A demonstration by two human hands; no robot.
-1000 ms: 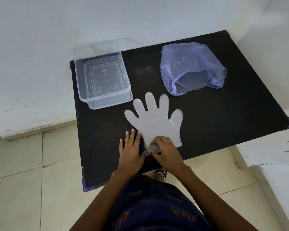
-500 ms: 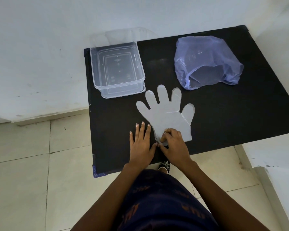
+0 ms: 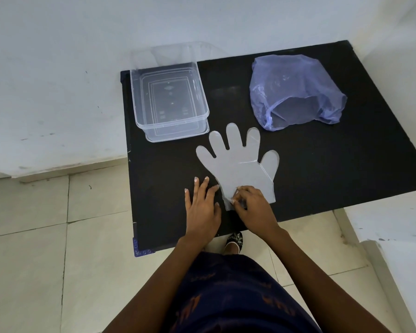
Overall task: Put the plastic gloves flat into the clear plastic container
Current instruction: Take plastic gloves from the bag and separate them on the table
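I am pinching the plastic glove's (image 3: 238, 164) cuff with right-hand fingers (image 3: 235, 193), left hand (image 3: 202, 207) lying spread; the clear plastic container (image 3: 139, 116), upper left, is sitting empty.

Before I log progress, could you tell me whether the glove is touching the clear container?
Apart. The head view shows a strip of black table between the glove's fingertips and the clear container.

Soft, even daylight, faint shadows, mild glare on the black table (image 3: 322, 169); sharp focus, wide-angle bending at edges.
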